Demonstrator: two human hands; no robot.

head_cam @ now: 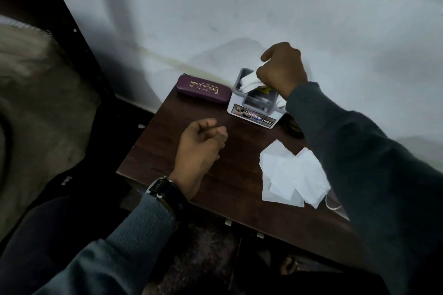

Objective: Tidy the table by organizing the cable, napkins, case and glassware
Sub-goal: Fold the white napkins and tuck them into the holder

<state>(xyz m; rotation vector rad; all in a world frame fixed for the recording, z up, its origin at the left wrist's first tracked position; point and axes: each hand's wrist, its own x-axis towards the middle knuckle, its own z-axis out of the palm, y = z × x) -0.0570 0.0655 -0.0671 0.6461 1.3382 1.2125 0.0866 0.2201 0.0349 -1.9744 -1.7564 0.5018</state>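
A white and grey napkin holder [251, 110] stands at the back of the dark wooden table [230, 189]. My right hand [281, 70] is closed on a white napkin [249, 81] at the holder's top. A loose pile of white napkins [291, 176] lies on the table's right side, partly under my right sleeve. A maroon glasses case [203, 89] lies at the back left, against the wall. My left hand [200, 150] rests on the table with curled fingers, holding nothing. A thin white cable [333, 206] peeks out beside my right sleeve. No glassware is visible.
A pale wall [239, 19] runs right behind the table. A black post [60, 14] stands at the left, with a blurred beige mass beside it. The floor below the table's front edge is dark.
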